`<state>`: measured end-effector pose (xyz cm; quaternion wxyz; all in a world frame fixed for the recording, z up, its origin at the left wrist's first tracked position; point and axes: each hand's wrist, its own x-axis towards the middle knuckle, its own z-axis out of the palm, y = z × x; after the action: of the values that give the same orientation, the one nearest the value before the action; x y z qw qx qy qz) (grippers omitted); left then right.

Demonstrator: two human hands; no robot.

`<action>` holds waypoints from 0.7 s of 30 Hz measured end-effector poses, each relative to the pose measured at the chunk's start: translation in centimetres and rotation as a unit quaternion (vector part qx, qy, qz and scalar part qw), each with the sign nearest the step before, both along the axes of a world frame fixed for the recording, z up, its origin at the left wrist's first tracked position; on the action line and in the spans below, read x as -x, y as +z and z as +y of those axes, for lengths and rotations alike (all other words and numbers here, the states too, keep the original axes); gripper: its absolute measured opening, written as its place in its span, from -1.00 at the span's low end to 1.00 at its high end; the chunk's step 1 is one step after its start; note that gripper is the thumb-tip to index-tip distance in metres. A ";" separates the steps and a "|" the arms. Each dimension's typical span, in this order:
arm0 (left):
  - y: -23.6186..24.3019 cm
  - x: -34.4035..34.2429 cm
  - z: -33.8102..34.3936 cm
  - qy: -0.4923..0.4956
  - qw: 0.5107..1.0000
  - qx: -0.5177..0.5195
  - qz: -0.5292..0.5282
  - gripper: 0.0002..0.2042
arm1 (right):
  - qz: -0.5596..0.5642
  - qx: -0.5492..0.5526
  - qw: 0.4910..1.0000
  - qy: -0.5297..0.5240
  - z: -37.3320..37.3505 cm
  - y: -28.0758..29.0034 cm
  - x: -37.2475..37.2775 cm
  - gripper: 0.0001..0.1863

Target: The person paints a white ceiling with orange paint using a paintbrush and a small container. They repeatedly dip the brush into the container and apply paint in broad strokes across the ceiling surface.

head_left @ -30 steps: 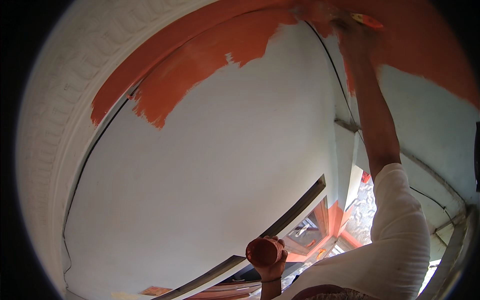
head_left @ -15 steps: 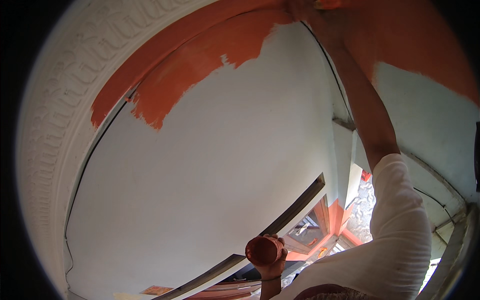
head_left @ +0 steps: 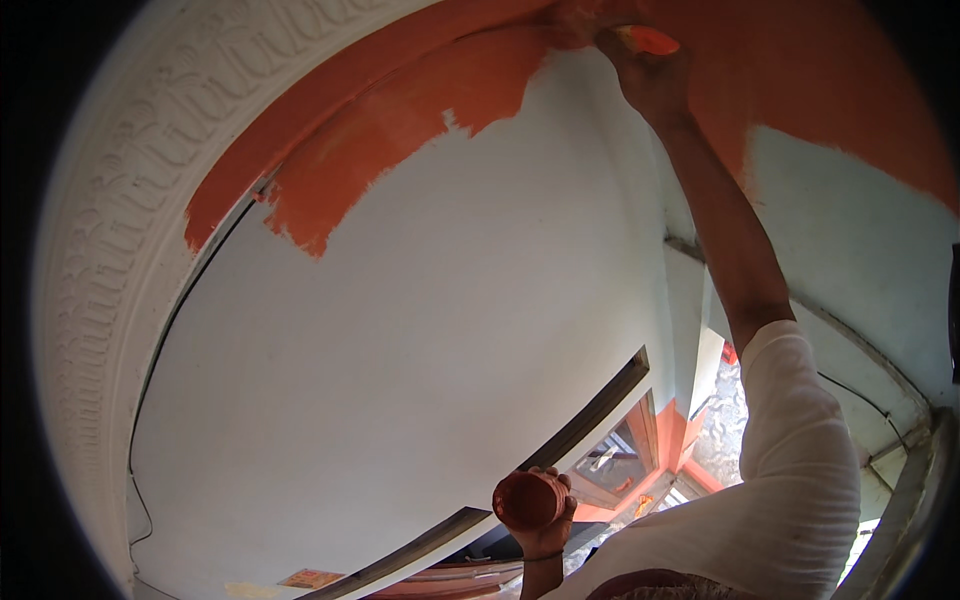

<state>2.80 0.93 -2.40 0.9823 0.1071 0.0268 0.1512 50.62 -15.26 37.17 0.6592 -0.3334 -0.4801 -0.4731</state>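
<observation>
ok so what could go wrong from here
The open cup in the left hand could spill if it tips. The right hand reaches high with what looks like a brush, so drips might land on the white sleeve. Orange paint borders the white moulding, which a stray stroke could smear.

An interior under painting is shown, perhaps in a home, though this cannot be told with certainty. The pale wall (head_left: 400,320) is covered by orange paint (head_left: 375,125) only along its upper part. It is bordered by an ornate white moulding (head_left: 125,190) and a black cable (head_left: 187,290); lower down, a glazed frame (head_left: 612,458) can be noticed.
</observation>
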 end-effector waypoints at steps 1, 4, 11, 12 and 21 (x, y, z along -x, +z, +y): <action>0.1 -0.1 -0.2 0.002 1.000 0.006 -0.003 -0.39 | -0.012 -0.008 1.000 0.003 -0.2 0.1 0.2 -0.78; 0.1 0.3 -0.3 0.005 1.000 0.019 0.003 -0.38 | -0.101 0.081 0.973 -0.189 -0.1 0.1 1.5 -0.82; -1.0 0.4 0.2 0.030 0.999 -0.003 0.019 -0.40 | -0.014 0.016 0.996 -0.082 -2.8 -3.2 1.6 -0.90; -1.2 0.0 0.4 0.023 1.000 0.002 0.020 -0.40 | 0.022 -0.009 0.999 -0.049 -4.7 -3.1 -1.6 -0.88; -1.4 0.0 0.7 0.035 0.998 0.036 0.024 -0.41 | 0.036 0.045 0.997 -0.042 -6.0 -1.4 -5.2 -0.82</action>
<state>2.77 1.62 -3.83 0.9787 0.0746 0.0597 0.1816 55.80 -21.24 35.81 0.6399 -0.3995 -0.4628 -0.4656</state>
